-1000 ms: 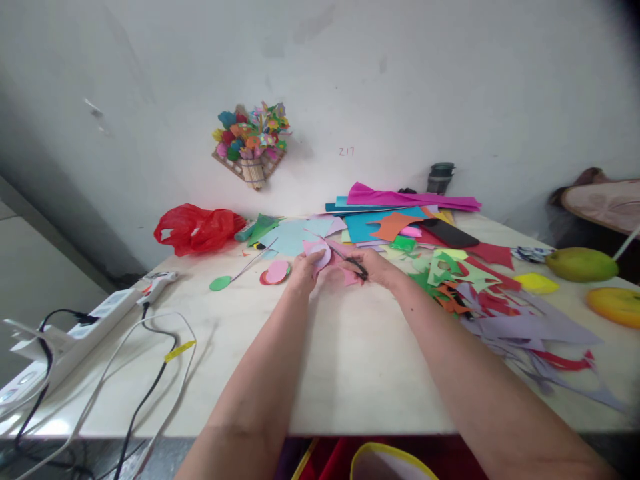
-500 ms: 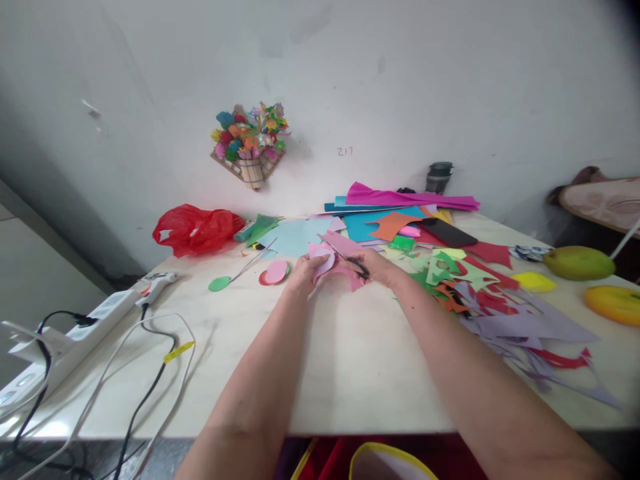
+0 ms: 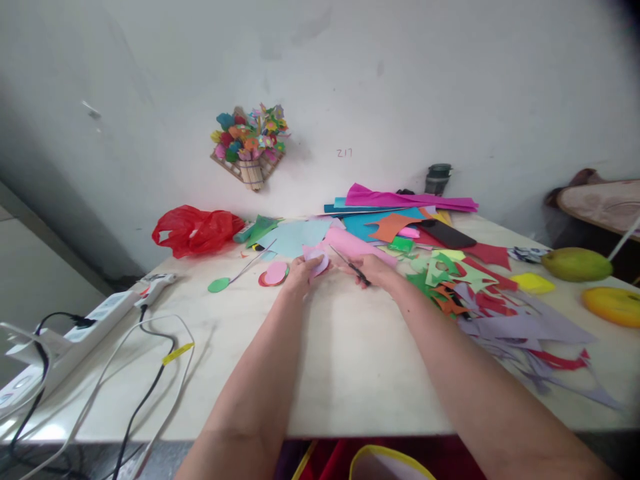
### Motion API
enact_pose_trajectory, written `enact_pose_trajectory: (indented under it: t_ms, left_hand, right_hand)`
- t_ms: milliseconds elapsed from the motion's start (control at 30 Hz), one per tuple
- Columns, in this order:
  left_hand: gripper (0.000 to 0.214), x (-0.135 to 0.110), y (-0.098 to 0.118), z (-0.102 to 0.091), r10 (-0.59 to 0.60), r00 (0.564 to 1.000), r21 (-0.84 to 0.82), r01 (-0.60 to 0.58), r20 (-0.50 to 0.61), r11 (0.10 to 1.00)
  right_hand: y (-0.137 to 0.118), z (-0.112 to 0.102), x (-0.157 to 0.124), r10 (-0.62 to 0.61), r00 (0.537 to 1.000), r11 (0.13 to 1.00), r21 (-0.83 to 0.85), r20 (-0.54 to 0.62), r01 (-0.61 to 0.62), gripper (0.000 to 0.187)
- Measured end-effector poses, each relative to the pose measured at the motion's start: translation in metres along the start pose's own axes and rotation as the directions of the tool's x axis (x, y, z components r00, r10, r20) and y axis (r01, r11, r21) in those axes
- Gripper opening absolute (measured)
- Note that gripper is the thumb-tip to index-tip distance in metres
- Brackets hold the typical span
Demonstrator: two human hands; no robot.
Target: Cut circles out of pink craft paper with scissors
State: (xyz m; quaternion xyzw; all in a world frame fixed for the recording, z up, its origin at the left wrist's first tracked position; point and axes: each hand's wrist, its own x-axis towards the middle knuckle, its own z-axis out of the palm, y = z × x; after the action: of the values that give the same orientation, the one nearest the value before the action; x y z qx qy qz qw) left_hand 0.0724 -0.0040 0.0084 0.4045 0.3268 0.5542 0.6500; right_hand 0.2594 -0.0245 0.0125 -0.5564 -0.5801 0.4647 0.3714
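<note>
Between the thumb and fingers of my left hand (image 3: 299, 275) is a lilac paper circle (image 3: 319, 266) with a pink paper piece (image 3: 309, 251) behind it. My right hand (image 3: 379, 271) is closed around black-handled scissors (image 3: 353, 267), whose blades point up and left, just right of the circle. Behind both hands lies a larger pink sheet (image 3: 353, 244). Left of my left hand, a pink paper circle (image 3: 277, 272) rests on a red and green stack, and a green circle (image 3: 219, 285) lies beside a thin stick (image 3: 249, 263).
Cut scraps (image 3: 495, 300) are heaped on the right. Coloured sheets (image 3: 385, 217) and a dark phone (image 3: 445, 233) lie at the back. A red plastic bag (image 3: 195, 230) sits back left, with a power strip (image 3: 75, 337) and cables at the left edge. A green mango (image 3: 577, 263) is far right.
The pink piece under the lilac circle is now apart from the larger pink sheet, which lies flat behind my hands. My left hand has moved slightly left, away from the scissors.
</note>
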Motion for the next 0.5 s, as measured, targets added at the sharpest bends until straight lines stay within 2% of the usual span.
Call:
enact_pose_trajectory:
  t_ms: [133, 367, 500]
  left_hand:
    - [0.022, 0.0, 0.0, -0.002, -0.003, 0.998, 0.075, -0.002, 0.057, 0.997]
    - [0.024, 0.0, -0.002, 0.0, 0.038, 0.988, 0.109, -0.055, 0.153, 0.993]
    - [0.025, -0.002, 0.0, 0.004, 0.02, 0.989, 0.082, -0.032, 0.144, 0.996]
  right_hand:
    - [-0.006, -0.004, -0.01, 0.037, 0.993, 0.998, 0.041, 0.108, -0.042, 0.037]
    - [-0.016, -0.005, -0.021, -0.143, 0.946, 0.989, 0.077, 0.291, 0.126, 0.042]
    - [-0.021, -0.001, -0.024, -0.177, 0.939, 0.984, 0.022, 0.295, 0.178, 0.04]
